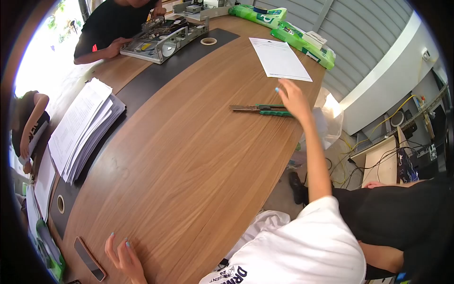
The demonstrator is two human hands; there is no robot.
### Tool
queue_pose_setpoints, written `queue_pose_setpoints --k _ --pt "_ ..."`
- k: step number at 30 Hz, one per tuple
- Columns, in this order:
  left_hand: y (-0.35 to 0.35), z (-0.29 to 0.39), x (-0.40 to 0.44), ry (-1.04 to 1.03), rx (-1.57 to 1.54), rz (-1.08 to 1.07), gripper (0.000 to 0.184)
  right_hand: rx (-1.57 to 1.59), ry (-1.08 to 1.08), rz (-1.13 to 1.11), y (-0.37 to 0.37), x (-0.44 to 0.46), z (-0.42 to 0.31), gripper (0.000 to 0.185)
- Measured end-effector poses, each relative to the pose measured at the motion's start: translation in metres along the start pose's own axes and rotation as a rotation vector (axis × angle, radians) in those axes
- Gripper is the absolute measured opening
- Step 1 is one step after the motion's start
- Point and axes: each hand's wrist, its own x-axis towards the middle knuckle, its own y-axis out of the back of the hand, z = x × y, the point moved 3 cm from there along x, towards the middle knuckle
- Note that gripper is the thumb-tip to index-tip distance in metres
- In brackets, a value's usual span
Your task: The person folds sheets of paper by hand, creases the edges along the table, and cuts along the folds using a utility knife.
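My right hand reaches over the table with its fingers apart, holding nothing. Its fingertips are at the near edge of a white printed sheet; whether they touch it I cannot tell. Just left of my right wrist lies a green-handled metal tool, its handle end close to or under the hand. At the bottom left, my left hand is low over the wooden table, fingers spread and empty. A dark phone lies to the left of it.
Stacked papers lie at the left, near a tape roll. Another tape roll is by an opened metal device that a person handles. Green packs lie at the far edge. A dark-clothed person is at right.
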Motion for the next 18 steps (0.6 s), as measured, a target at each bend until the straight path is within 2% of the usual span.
queue_pose_setpoints --k 2,3,5,6,7,9,10,12,14,15,17,18 --pt "0.002 0.008 0.003 0.016 -0.038 0.014 0.009 -0.344 0.163 0.048 -0.002 0.031 0.022 0.049" --pt "0.003 0.001 0.008 0.008 -0.022 0.038 0.009 -0.329 0.171 0.073 -0.004 0.043 0.019 0.049" --pt "0.002 -0.002 0.002 0.018 0.007 0.027 0.008 -0.603 0.166 -0.162 -0.009 0.059 0.021 0.046" --pt "0.001 -0.002 0.002 0.029 0.012 0.040 0.008 -0.502 0.238 -0.076 -0.021 0.074 0.047 0.036" --pt "0.000 -0.002 0.003 0.016 -0.005 0.045 0.007 -0.499 0.254 -0.073 -0.022 0.080 0.044 0.036" --pt "0.003 -0.001 0.006 0.010 -0.009 0.053 0.006 -0.779 0.133 -0.141 -0.029 0.090 0.042 0.024" --pt "0.003 0.001 0.008 0.007 -0.010 0.058 0.006 -0.777 0.148 -0.139 -0.030 0.095 0.038 0.024" --pt "0.005 0.003 0.008 0.005 -0.004 0.062 0.006 -0.776 0.284 0.067 -0.026 0.100 0.027 0.015" --pt "0.003 0.003 0.010 0.073 -0.072 0.060 0.005 -0.529 0.339 0.243 -0.014 0.101 -0.033 0.015" --pt "0.001 0.005 0.015 0.084 -0.065 0.071 0.005 -0.382 0.482 0.298 -0.004 0.093 -0.080 0.015" --pt "-0.011 0.004 0.028 0.325 -0.534 -0.099 0.009 -0.052 0.782 0.299 0.018 0.065 -0.176 0.011" --pt "-0.023 0.000 0.032 0.475 -0.801 -0.200 0.020 -0.032 0.908 0.238 0.022 0.045 -0.213 0.011"
